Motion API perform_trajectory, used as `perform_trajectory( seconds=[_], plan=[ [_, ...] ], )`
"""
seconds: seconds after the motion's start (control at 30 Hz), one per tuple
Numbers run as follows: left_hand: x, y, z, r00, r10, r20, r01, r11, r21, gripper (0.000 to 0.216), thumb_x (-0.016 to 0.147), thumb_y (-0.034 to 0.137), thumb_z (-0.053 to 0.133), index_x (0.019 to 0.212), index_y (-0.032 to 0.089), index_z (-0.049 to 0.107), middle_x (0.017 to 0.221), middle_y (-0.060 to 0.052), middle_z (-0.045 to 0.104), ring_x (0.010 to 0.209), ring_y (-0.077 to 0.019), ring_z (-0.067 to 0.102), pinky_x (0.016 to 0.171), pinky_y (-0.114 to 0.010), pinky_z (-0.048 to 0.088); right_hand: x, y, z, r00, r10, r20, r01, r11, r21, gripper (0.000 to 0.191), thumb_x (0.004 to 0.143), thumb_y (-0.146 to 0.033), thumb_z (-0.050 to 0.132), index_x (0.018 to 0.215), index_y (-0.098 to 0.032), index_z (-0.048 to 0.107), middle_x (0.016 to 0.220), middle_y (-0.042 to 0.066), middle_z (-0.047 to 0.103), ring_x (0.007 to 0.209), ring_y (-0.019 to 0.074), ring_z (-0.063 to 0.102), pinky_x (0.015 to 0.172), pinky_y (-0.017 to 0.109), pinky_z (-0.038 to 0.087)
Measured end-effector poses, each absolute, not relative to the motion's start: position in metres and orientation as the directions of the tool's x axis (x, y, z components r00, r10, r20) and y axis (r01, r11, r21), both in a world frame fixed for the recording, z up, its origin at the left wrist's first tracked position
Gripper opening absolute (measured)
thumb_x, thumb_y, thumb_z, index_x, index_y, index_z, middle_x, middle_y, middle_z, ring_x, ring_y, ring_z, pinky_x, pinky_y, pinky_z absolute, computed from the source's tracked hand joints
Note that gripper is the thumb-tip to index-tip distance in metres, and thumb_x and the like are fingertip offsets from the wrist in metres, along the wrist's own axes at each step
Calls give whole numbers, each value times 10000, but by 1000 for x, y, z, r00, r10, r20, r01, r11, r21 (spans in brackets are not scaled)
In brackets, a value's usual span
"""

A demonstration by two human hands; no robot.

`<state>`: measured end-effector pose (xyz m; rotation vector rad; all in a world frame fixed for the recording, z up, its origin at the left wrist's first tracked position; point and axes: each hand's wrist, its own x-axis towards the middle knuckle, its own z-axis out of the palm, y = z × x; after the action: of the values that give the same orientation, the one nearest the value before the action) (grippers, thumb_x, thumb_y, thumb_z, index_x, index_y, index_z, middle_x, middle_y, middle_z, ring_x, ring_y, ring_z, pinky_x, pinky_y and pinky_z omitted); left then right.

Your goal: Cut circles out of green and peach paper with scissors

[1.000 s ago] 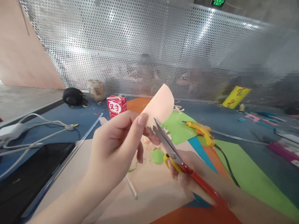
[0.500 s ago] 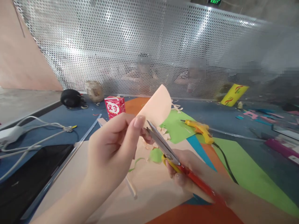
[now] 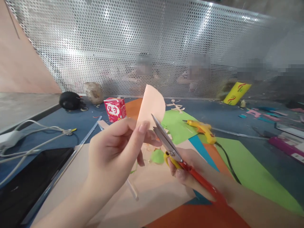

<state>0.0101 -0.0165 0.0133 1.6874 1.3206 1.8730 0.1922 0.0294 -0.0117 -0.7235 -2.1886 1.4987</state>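
Note:
My left hand [image 3: 114, 155] pinches a rounded piece of peach paper [image 3: 152, 104] between thumb and fingers and holds it upright above the table. My right hand [image 3: 190, 172] grips red and yellow scissors [image 3: 175, 155]. Their steel blades point up and left and meet the paper's lower right edge beside my left fingertips. A small green paper circle [image 3: 157, 156] and thin paper trimmings lie on the large peach sheet [image 3: 152, 190] under my hands.
Green [image 3: 247, 167], orange and blue paper sheets spread to the right. A yellow glue gun [image 3: 201, 129] with a black cord lies on them. A red carton [image 3: 115, 109] stands behind, a dark tablet [image 3: 30, 180] and white cables at left. People sit beyond the perforated metal screen [image 3: 142, 44].
The peach paper has turned more upright in my left hand and the scissors have shifted slightly along its edge. The view has tilted down a little.

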Motion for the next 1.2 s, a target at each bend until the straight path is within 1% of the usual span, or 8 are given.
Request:
perform_trajectory(
  seconds=[0.13, 0.27, 0.4, 0.6, 0.77, 1.0, 1.1, 1.2],
  plan=[
    [7, -18, 12, -213, 689, 692, 484, -542, 688, 190, 886, 277, 565, 732, 221, 661, 647, 33, 725, 356, -49, 515, 304, -133, 460, 192, 29, -10, -785, 618, 39, 193, 305, -933, 475, 822, -656, 522, 740, -211, 375, 693, -18, 378, 600, 128, 317, 496, 258, 262],
    [7, -18, 12, -158, 676, 720, 567, -535, 627, 203, 886, 250, 552, 701, 221, 631, 624, 50, 712, 355, -23, 479, 339, -95, 442, 193, 31, -13, -801, 597, 34, 202, 324, -924, 412, 838, -577, 546, 750, -208, 384, 694, -14, 395, 603, 131, 343, 496, 260, 268],
    [7, -18, 11, -179, 695, 697, 514, -538, 668, 199, 897, 295, 542, 727, 244, 632, 619, 47, 708, 359, -54, 502, 301, -129, 444, 194, 34, -20, -798, 598, 81, 191, 378, -906, 313, 867, -472, 517, 751, -214, 382, 679, -24, 406, 586, 127, 349, 502, 266, 277],
    [8, -19, 13, -225, 730, 645, 441, -514, 736, 256, 896, 317, 552, 669, 250, 651, 553, 22, 689, 431, -107, 621, 306, -143, 470, 195, 34, -19, -795, 602, 74, 181, 351, -919, 306, 857, -454, 516, 736, -219, 360, 687, -30, 380, 578, 120, 316, 502, 270, 275],
    [8, -19, 14, -223, 734, 641, 397, -532, 748, 253, 904, 288, 541, 693, 242, 673, 603, 32, 708, 415, -89, 610, 289, -128, 454, 193, 33, -18, -788, 610, 85, 165, 342, -925, 296, 844, -434, 532, 733, -218, 363, 679, -32, 382, 570, 118, 328, 497, 264, 279],
    [8, -20, 15, -210, 738, 641, 399, -534, 745, 263, 910, 296, 537, 675, 236, 638, 590, 56, 673, 536, -111, 695, 315, -125, 462, 194, 33, -14, -795, 606, 18, 219, 316, -923, 337, 821, -466, 590, 735, -213, 385, 695, -16, 412, 603, 132, 357, 501, 254, 295],
    [9, -20, 16, -206, 730, 652, 415, -538, 734, 260, 910, 285, 541, 674, 227, 634, 607, 58, 684, 494, -77, 662, 356, -119, 485, 195, 34, -15, -806, 592, 8, 207, 295, -933, 364, 819, -502, 600, 747, -209, 397, 695, -21, 406, 602, 128, 346, 492, 246, 285],
    [9, -20, 16, -207, 725, 657, 416, -542, 730, 290, 913, 291, 531, 642, 229, 613, 589, 56, 686, 473, -78, 643, 324, -127, 467, 195, 34, -17, -805, 593, 26, 184, 291, -939, 373, 816, -501, 615, 741, -207, 398, 693, -30, 399, 597, 120, 335, 506, 244, 294]
  ],
)
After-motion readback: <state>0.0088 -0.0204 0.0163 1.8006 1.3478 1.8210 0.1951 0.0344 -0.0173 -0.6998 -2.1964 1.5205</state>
